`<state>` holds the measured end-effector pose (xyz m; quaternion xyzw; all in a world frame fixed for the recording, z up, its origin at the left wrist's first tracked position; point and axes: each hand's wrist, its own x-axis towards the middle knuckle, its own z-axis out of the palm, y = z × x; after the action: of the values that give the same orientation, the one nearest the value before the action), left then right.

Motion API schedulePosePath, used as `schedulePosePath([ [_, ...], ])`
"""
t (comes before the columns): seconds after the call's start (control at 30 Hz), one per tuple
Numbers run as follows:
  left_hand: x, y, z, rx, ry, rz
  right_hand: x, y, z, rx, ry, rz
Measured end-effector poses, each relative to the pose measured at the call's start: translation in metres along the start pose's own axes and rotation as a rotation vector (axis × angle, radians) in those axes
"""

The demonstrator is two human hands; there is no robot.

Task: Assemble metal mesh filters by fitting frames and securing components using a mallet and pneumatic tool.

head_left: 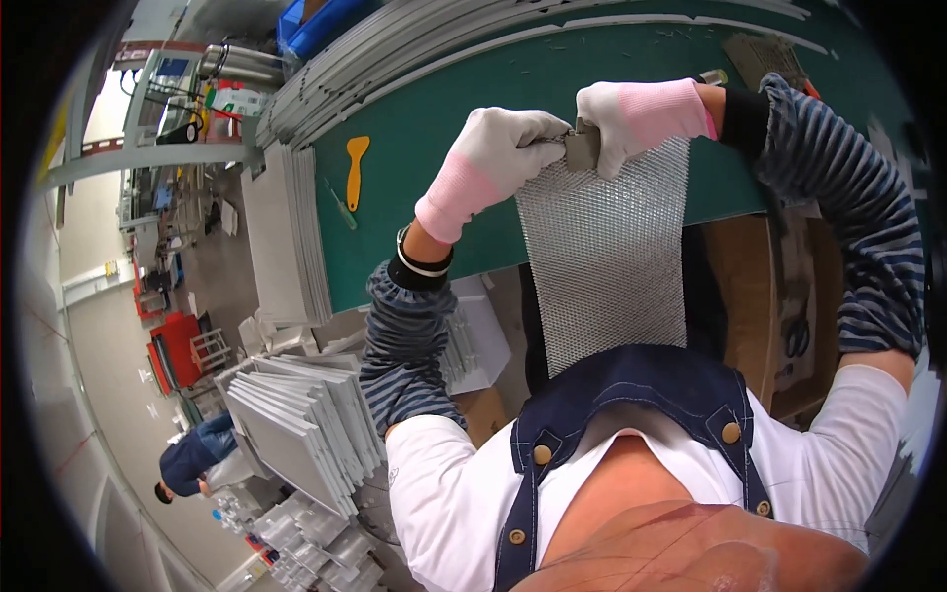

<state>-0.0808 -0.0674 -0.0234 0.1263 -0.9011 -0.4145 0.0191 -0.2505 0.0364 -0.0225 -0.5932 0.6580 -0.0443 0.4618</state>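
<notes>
A silver expanded-metal mesh sheet (607, 257) hangs over the front edge of the green table, its far end up at my hands and its near end against my apron. My left hand (498, 150), in a white glove with a pink cuff, is closed in a pinch at the far left corner of the mesh. A small flat grey piece (582, 150) stands upright between my hands at that corner. My right hand (623, 120), gloved alike, has its fingers closed round this piece. Exactly what lies under the fingertips is hidden.
On the green table (444, 89) lie a yellow scraper (356, 173) and a thin green-handled tool (341, 205). Long pale strips (395, 49) line the far side. White panels (286, 237) stack at the left, with framed panels (306, 419) nearer. Another person (197, 459) is farther left.
</notes>
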Motion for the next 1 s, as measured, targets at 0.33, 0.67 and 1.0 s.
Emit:
schedulePosePath([
  [0.33, -0.003, -0.021, -0.006, -0.146, 0.037, -0.044, 0.016, 0.001, 0.0, -0.116, -0.081, -0.157],
  [0.67, 0.008, -0.086, -0.001, 0.155, -0.079, -0.13, 0.03, 0.051, -0.013, 0.035, -0.032, 0.047],
  [1.0, 0.032, -0.032, 0.026, 0.36, -0.181, 0.07, 0.013, 0.042, 0.005, 0.111, 0.198, -0.162],
])
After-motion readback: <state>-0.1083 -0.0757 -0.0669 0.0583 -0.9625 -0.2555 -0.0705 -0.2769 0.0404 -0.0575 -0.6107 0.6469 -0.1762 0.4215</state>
